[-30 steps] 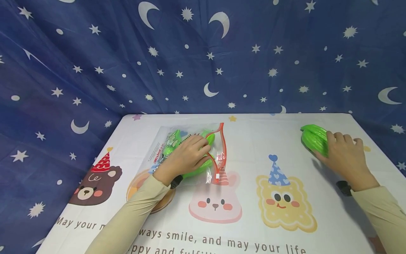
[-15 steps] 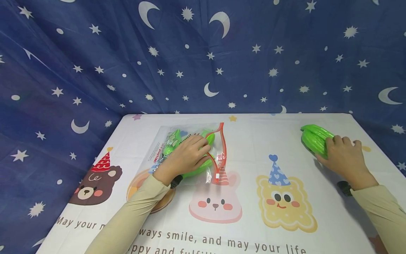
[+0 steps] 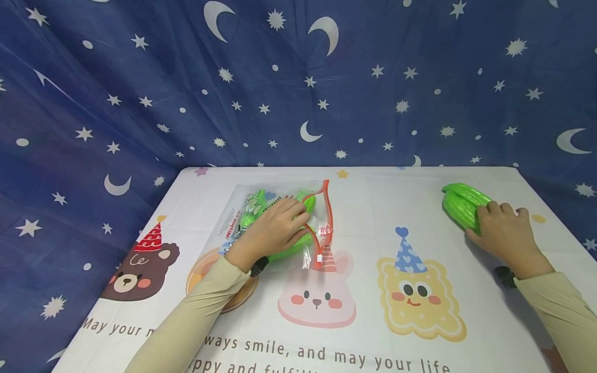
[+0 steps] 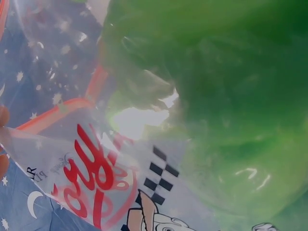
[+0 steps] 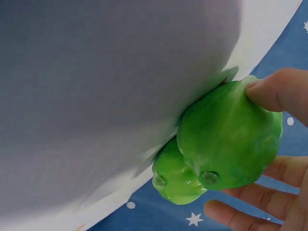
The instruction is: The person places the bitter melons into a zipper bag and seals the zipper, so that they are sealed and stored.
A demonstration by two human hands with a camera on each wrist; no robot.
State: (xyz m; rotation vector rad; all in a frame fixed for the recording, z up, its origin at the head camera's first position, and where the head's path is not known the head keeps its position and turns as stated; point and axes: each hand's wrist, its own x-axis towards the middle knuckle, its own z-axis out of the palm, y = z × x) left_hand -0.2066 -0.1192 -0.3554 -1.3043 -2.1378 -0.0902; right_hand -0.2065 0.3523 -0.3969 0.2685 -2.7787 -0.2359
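A clear zip bag [image 3: 224, 207] with a red slider edge and printed cartoon figures lies left of centre, mouth to the right. Several green toy vegetables [image 3: 294, 249] show through its film. Lying across the bag, my left hand [image 3: 275, 228] holds its film near the red-edged opening; in the left wrist view only its fingertips [image 4: 3, 118] show. At the back right, two green ribbed toy gourds [image 3: 462, 204] lie side by side on the cloth. My right hand [image 3: 503, 233] grips the near end of one gourd [image 5: 226, 134], thumb on one side, fingers on the other.
A white tablecloth [image 3: 354, 290] with printed cartoon animals and lettering covers the table. Behind and to the left hangs a dark blue cloth [image 3: 298, 93] with moons and stars. The gourds lie towards the table's back right corner.
My right hand has slid slightly back towards me along the gourds, so more of them shows. The gourds stay in place. My left hand and the bag have not visibly moved.
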